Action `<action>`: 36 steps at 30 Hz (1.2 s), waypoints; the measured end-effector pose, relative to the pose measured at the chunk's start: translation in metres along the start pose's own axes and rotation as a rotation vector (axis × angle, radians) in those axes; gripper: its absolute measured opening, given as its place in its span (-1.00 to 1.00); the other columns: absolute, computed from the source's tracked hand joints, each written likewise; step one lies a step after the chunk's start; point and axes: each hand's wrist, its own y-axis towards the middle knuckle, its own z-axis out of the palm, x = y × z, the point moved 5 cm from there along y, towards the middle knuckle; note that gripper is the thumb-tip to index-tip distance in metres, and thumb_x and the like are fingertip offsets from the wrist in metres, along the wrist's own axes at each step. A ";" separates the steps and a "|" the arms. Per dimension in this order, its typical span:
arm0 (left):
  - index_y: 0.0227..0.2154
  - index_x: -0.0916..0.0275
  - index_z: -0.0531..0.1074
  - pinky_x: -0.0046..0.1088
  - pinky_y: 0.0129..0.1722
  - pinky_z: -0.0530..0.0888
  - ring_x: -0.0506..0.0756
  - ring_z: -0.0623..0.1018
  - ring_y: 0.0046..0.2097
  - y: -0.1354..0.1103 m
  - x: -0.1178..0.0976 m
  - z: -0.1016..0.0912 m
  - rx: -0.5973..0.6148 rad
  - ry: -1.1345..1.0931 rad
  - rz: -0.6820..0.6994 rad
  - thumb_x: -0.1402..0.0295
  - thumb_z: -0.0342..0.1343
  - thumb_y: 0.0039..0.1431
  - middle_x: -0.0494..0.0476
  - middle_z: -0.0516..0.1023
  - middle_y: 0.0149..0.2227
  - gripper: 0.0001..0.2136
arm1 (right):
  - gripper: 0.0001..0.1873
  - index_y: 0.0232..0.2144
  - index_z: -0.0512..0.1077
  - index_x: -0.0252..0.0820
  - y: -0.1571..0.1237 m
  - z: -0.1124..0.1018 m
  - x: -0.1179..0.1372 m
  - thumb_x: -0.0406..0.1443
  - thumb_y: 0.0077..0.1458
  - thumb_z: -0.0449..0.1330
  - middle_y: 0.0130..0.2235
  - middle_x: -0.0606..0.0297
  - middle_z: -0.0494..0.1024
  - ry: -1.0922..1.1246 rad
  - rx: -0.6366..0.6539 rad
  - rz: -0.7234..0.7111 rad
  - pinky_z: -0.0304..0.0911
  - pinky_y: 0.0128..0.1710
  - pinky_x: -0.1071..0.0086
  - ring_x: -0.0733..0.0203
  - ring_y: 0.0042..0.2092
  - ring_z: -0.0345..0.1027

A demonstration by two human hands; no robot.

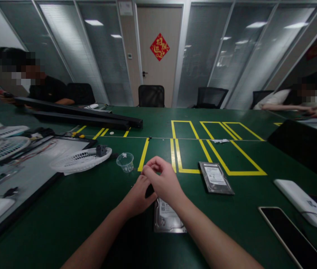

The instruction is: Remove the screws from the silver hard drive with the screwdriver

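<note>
Both my hands meet over the green table, just above a silver hard drive (167, 219) that lies flat under my wrists. My left hand (138, 194) is closed around a small dark object that I cannot make out. My right hand (162, 179) is curled over it, its fingertips pinched together at the top. A second hard drive (216, 178) with a white label lies flat to the right. A small clear plastic cup (125, 161) stands just left of my hands.
A white fan grille (77, 161) with a dark motor hub lies at left beside more fan parts on a grey mat (29, 172). A phone (291, 235) and a white power bank (304, 203) sit at right. Yellow tape boxes (231, 172) mark the table. Two people sit at the far corners.
</note>
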 end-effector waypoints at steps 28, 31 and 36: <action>-0.03 0.18 0.49 -0.02 0.24 0.42 0.31 0.48 0.14 -0.002 0.006 0.001 0.016 -0.050 -0.067 0.35 0.23 0.27 0.24 0.57 0.03 -0.77 | -0.87 -0.35 0.39 -0.12 0.002 -0.006 -0.001 -0.21 0.14 0.24 -0.41 0.39 0.46 0.007 -0.090 -0.030 0.23 -0.32 0.34 0.22 -0.33 0.37; -0.04 0.18 0.49 -0.01 0.26 0.41 0.31 0.48 0.14 -0.002 0.006 0.001 0.020 -0.052 -0.071 0.34 0.22 0.27 0.24 0.57 0.02 -0.78 | -0.88 -0.37 0.40 -0.13 0.003 -0.007 0.000 -0.22 0.13 0.22 -0.40 0.39 0.45 -0.014 -0.104 -0.042 0.24 -0.29 0.33 0.22 -0.32 0.37; -0.06 0.19 0.49 0.02 0.26 0.41 0.31 0.48 0.13 -0.002 0.003 -0.001 0.022 -0.041 -0.067 0.34 0.21 0.28 0.24 0.57 0.00 -0.80 | -0.90 -0.39 0.40 -0.13 0.002 -0.009 0.002 -0.24 0.13 0.20 -0.40 0.39 0.43 -0.034 -0.117 -0.054 0.22 -0.30 0.32 0.21 -0.32 0.35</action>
